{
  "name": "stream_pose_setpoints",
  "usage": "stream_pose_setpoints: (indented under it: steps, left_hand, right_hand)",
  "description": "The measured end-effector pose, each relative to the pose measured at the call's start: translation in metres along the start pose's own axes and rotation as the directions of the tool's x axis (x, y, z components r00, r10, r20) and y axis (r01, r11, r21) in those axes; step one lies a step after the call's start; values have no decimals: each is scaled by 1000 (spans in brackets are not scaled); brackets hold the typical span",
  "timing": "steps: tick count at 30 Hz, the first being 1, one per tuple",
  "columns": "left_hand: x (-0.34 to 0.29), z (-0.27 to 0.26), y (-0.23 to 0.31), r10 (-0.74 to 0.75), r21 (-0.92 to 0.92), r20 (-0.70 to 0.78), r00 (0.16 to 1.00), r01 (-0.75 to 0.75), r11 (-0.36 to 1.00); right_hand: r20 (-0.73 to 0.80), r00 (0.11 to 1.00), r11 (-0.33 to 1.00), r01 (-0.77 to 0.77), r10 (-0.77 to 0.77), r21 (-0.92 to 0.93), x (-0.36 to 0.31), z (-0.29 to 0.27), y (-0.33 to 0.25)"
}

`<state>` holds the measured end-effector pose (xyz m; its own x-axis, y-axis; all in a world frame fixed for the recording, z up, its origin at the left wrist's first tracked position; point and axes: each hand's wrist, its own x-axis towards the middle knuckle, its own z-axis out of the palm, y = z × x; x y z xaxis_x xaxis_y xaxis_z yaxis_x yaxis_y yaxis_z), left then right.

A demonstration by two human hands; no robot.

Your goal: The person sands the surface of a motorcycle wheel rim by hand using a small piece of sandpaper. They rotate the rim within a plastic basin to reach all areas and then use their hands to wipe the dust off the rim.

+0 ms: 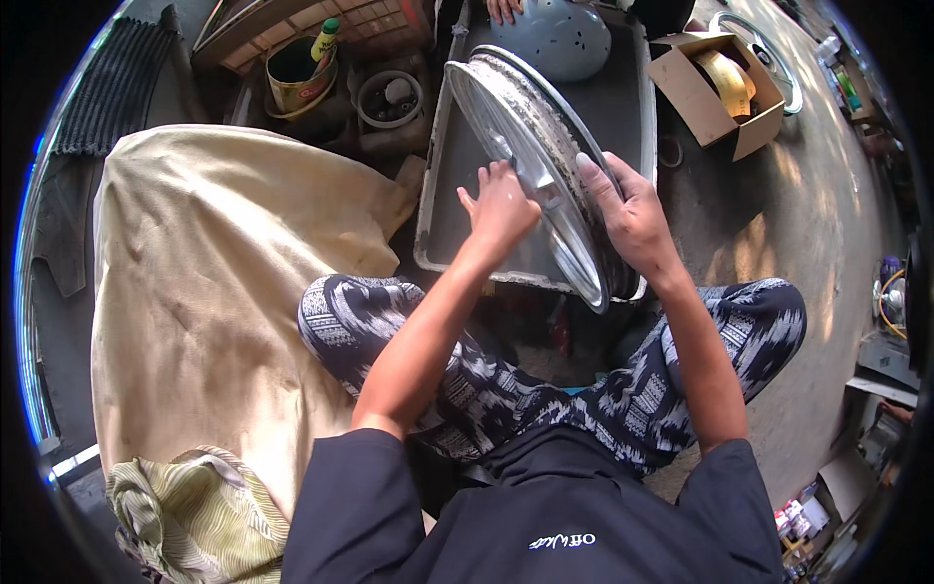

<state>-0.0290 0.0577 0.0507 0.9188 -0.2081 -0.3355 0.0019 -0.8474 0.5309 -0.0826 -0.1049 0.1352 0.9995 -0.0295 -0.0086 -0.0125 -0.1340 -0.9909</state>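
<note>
A silver wheel rim [530, 127] with a light, speckled crust on its outer band is tilted on edge over a shallow grey tub [425, 234]. My right hand [637, 216] is closed on its right edge, thumb on the near side and the other fingers partly hidden behind it. Against the rim's left face, near the centre, my left hand [503, 212] has its fingers bent onto the metal, one finger sticking out to the left. The rim hides part of the left fingers. A blue-grey rounded object [553, 39] with dark specks sits at the tub's far end.
Another person's hand [505, 10] touches the blue-grey object. An open cardboard box [720, 92] with a yellow roll stands right of the tub. To the left lie a beige cloth cover [233, 224], a bucket [300, 83] holding a green-capped bottle, and a small round tub [389, 99].
</note>
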Motion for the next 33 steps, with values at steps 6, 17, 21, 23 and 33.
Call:
stream_pose_setpoints:
  steps: [6,17,21,23,33]
  left_hand:
    - [12,2,-14,-64,-55,-39,997,62,997]
    - [1,7,-13,86,-3,-50,995,-87,996]
    - [7,-4,-21,-50,-95,22,998,52,994]
    - [11,-4,-21,-36,-77,39,999,39,996]
    - [-11,9,-14,110,38,-47,993,-108,993]
  right_hand:
    - [-7,1000,1000,6,-6,-21,2,1,-7]
    - [3,1000,1000,4,-4,0,0,-1,1]
    - [16,1000,1000,-4,4,10,-1,-1,1]
    - [1,1000,1000,-3,3,3,-1,0,-1]
    - [8,1000,1000,-17,17,10,0,-4,0]
